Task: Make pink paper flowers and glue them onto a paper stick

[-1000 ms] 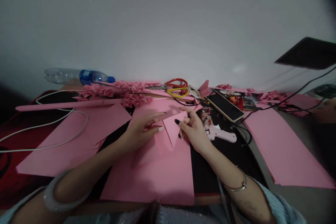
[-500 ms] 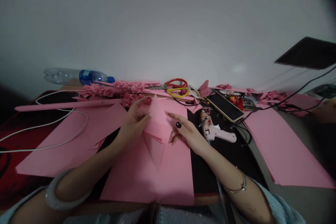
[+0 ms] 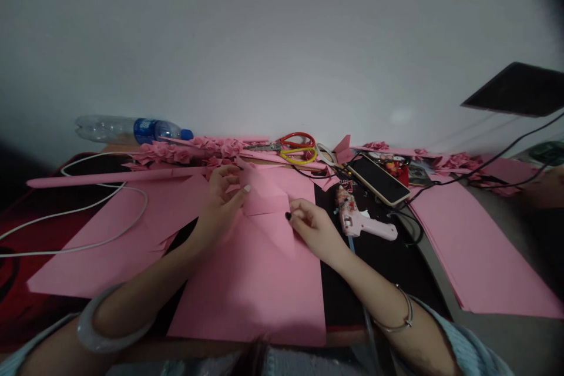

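Note:
A folded piece of pink paper (image 3: 266,200) is held between my two hands, above a larger pink sheet (image 3: 247,299) lying flat in front of me. My left hand (image 3: 224,194) pinches its left edge, thumb in front and fingers curled behind. On the other side, my right hand (image 3: 314,226) grips the right edge between thumb and bent fingers. A crease runs across the folded paper, and its lower part blends into the sheet beneath. Right of my right hand lies a pink glue gun (image 3: 363,223).
Scissors (image 3: 299,148) and pink paper flowers (image 3: 220,147) line the back by the wall. A plastic bottle (image 3: 132,129) lies back left, a phone (image 3: 379,179) back right. Pink sheets (image 3: 484,252) are stacked at right, more paper (image 3: 106,241) at left under a white cable (image 3: 143,205).
The folded paper has turned between my hands, and its downward point no longer stands out. My right hand has closed onto the paper's right edge.

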The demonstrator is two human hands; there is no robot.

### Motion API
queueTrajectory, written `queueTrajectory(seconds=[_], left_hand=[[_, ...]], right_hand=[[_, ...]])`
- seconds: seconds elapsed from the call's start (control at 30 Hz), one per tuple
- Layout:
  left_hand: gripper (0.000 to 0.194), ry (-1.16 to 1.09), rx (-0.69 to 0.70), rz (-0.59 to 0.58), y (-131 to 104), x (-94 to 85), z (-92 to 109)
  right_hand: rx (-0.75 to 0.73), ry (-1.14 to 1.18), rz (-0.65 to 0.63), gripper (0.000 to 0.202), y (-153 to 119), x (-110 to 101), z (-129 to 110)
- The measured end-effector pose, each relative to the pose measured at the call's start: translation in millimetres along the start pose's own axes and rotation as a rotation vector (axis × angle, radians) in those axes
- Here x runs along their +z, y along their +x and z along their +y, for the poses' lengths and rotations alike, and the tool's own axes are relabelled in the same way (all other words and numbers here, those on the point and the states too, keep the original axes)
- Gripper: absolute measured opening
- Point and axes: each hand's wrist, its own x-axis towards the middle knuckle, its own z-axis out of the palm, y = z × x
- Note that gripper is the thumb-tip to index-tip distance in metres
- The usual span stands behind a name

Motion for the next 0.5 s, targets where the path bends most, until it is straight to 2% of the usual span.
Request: queueTrajectory(seconds=[0.1,0.17,0.27,0.33,0.4,0.5], left_hand=[[0.053,0.016,-0.029,-0.057,2,-3.5,3],[0.053,0.084,-0.028,-0.075,4,-6.1,3],[0.034,0.310,0.014,-0.080,8,-11.7,-2],[0.025,0.483,0.079,-0.130,11,-16.5,-7],[0.023,0.608,0.172,-0.190,13,-21.2,-10],[0.022,0.755,0.328,-0.215,15,-25.7,-10]], right_hand=[[-0.053,-0.112,0.148,0.016,5,-9,2],[-0.097,-0.185,0.190,0.026,6,-15,2],[-0.139,-0.291,0.162,0.033,7,-23,1],[-0.140,-0.349,0.121,0.036,7,-27,0],[-0.141,-0.372,0.084,0.038,8,-30,-1],[-0.180,-0.347,0.032,0.043,9,-33,-3]])
